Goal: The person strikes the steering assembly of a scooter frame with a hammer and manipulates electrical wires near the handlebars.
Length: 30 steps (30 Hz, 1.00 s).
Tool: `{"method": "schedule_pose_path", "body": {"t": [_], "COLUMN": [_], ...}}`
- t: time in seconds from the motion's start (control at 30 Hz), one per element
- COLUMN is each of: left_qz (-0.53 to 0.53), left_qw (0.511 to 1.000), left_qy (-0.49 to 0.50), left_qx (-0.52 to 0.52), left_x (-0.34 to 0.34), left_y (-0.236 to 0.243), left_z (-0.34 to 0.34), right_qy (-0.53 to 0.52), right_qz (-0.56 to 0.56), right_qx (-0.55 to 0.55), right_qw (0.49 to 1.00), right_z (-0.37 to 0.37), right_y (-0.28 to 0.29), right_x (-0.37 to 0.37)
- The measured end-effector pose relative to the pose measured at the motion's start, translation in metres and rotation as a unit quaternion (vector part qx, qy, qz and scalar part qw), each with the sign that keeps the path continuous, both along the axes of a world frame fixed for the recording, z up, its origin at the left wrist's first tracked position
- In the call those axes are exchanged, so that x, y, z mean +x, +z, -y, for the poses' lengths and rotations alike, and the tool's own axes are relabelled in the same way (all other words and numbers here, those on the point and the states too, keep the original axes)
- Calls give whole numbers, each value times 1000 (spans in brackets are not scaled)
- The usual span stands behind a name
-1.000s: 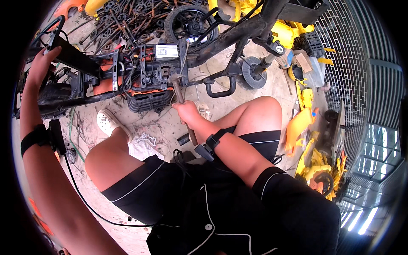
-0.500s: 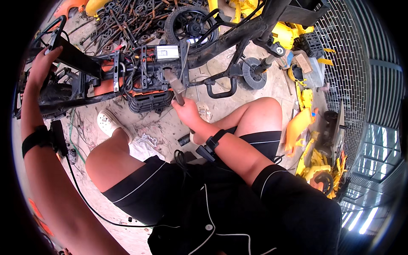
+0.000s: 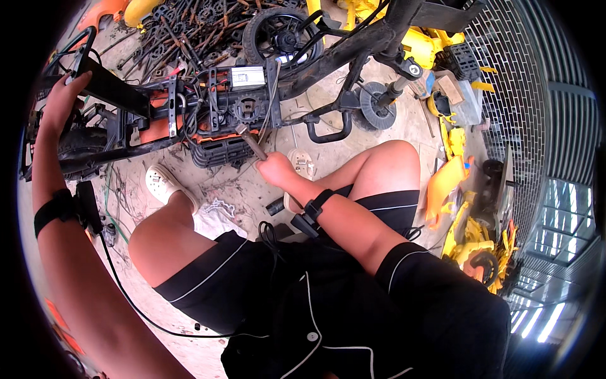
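Observation:
A black scooter frame [image 3: 126, 150] lies across the floor in front of me, with wires, brackets and a silver box [image 3: 247, 77] on it. My left hand [image 3: 63, 95] is closed on the frame's upright part at the far left, beside a black panel [image 3: 117, 88]. My right hand [image 3: 276, 169] grips a hammer [image 3: 254, 142] with a worn metal head. Its head is just on the near side of a dark round sprocket-like part [image 3: 247, 109] on the frame, apart from it. Below the frame hangs a black ribbed part [image 3: 221, 153].
Rusty metal rods and sprockets [image 3: 189, 35] are heaped behind the frame, near a black wheel [image 3: 278, 39]. A grey disc wheel [image 3: 377, 107] stands to the right. Yellow body panels [image 3: 445, 186] line the right side. A white cloth [image 3: 218, 218] lies between my feet.
My right hand has drawn the hammer slightly back toward me, off the sprocket-like part, which now shows fully. My left hand keeps its place on the frame.

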<state>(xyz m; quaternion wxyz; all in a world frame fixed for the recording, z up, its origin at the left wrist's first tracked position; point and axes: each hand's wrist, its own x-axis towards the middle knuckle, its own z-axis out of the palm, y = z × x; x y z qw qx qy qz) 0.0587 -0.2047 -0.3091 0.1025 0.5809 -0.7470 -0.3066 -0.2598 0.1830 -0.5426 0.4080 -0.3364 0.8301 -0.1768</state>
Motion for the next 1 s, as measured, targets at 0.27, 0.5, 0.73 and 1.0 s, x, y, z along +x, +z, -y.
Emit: {"method": "schedule_pose_path", "body": {"t": [0.27,0.5,0.73,1.0], "left_qz": [-59,-24,-25,-56], "left_qw": [998,1000,1000,998], "left_qy": [-17,-12,-13,-16], "left_qx": [-26,-10,4,3], "left_x": [-8,-1,0,6], "left_y": [5,9,7,1], "left_z": [-8,-13,-1,5], "right_qy": [-41,-74,-128,12], "right_qz": [55,53,77,43], "right_qx": [-7,-233,-345,-24], "right_qw": [998,968,927,999], "right_z": [-8,30,14,-20], "right_y": [8,109,70,8], "right_x": [4,20,19,31]}}
